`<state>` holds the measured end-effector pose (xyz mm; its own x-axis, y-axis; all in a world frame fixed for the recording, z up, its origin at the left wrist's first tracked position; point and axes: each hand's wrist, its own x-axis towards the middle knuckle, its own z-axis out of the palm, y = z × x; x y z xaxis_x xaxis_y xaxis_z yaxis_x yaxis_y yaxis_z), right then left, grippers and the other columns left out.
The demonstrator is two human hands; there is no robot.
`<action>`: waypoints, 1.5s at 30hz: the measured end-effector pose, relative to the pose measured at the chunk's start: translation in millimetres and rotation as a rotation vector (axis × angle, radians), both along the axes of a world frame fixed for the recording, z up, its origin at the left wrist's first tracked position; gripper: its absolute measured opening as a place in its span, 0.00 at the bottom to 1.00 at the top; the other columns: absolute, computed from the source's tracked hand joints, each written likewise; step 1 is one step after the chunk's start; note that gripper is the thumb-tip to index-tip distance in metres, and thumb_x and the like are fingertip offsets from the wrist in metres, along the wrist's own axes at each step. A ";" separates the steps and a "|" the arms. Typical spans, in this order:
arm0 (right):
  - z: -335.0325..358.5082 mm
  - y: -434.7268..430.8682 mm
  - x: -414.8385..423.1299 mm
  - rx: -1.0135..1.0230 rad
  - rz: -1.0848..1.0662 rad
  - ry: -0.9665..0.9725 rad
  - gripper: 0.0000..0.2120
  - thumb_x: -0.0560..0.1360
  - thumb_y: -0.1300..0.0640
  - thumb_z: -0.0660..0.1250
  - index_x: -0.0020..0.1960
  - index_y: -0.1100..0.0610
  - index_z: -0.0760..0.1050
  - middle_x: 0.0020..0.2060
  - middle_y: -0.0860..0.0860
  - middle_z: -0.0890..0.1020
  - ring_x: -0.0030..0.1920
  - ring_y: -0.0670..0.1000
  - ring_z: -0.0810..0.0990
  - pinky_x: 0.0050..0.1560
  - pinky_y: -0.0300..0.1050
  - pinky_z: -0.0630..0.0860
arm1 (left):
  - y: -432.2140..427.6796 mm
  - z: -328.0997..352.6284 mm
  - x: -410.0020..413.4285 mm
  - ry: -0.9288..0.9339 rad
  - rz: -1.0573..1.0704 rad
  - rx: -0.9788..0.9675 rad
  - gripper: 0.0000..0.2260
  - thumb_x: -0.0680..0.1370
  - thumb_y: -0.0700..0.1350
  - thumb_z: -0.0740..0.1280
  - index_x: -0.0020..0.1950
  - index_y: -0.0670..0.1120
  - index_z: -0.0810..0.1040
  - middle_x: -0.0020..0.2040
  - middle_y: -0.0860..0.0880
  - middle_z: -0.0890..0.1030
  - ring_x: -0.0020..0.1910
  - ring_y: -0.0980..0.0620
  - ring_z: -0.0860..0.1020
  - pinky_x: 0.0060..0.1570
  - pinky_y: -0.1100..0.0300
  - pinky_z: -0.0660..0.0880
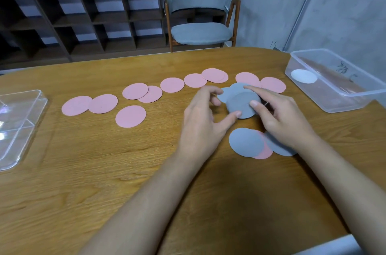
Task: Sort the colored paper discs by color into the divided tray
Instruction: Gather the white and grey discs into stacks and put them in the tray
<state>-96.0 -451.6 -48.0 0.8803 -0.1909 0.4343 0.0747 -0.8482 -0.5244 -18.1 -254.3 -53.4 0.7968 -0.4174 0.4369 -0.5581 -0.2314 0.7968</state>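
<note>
Hands are meeting over a fan of grey discs [240,102] at mid-bench [104,171]. The left hand [200,121] is pinching the fan's edges between thumb and curled fingers, and the right hand [279,117] is gripping it with thumb and forefinger. Being thin, light paper, the discs are probably sliding and creasing easily, so their edges are offering the surest hold. A loose grey disc [245,142] is lying just nearer. Pink discs [172,85] are lying in a row beyond, and the divided tray [20,96] is sitting far left.
</note>
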 end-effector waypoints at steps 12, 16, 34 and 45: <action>-7.3 -18.3 4.3 -0.095 -0.066 -0.057 0.24 0.84 0.60 0.63 0.79 0.55 0.67 0.41 0.43 0.73 0.45 0.36 0.72 0.49 0.27 0.65 | 4.2 -7.4 -5.5 -0.088 -0.398 0.346 0.27 0.67 0.59 0.81 0.64 0.55 0.82 0.54 0.60 0.80 0.48 0.57 0.74 0.56 0.59 0.74; -5.9 -15.2 3.3 -0.057 -0.063 -0.040 0.21 0.83 0.59 0.64 0.76 0.52 0.72 0.54 0.46 0.81 0.48 0.40 0.74 0.52 0.24 0.65 | 4.3 -6.1 -1.3 0.061 -0.346 0.245 0.25 0.68 0.48 0.83 0.64 0.55 0.83 0.51 0.56 0.79 0.42 0.56 0.74 0.46 0.69 0.71; -6.1 -10.0 2.7 0.287 0.016 0.018 0.21 0.81 0.61 0.69 0.71 0.45 0.78 0.38 0.54 0.84 0.35 0.51 0.81 0.44 0.48 0.82 | 5.6 -2.4 3.1 0.190 -0.233 -0.178 0.10 0.73 0.40 0.79 0.54 0.44 0.88 0.56 0.51 0.85 0.56 0.55 0.84 0.59 0.60 0.80; -4.9 -5.5 2.1 0.351 0.093 0.075 0.19 0.85 0.59 0.61 0.72 0.43 0.76 0.38 0.54 0.83 0.38 0.50 0.83 0.49 0.47 0.81 | 2.0 -7.1 6.7 0.078 -0.106 -0.122 0.16 0.75 0.34 0.76 0.60 0.46 0.84 0.51 0.50 0.83 0.45 0.56 0.83 0.48 0.66 0.81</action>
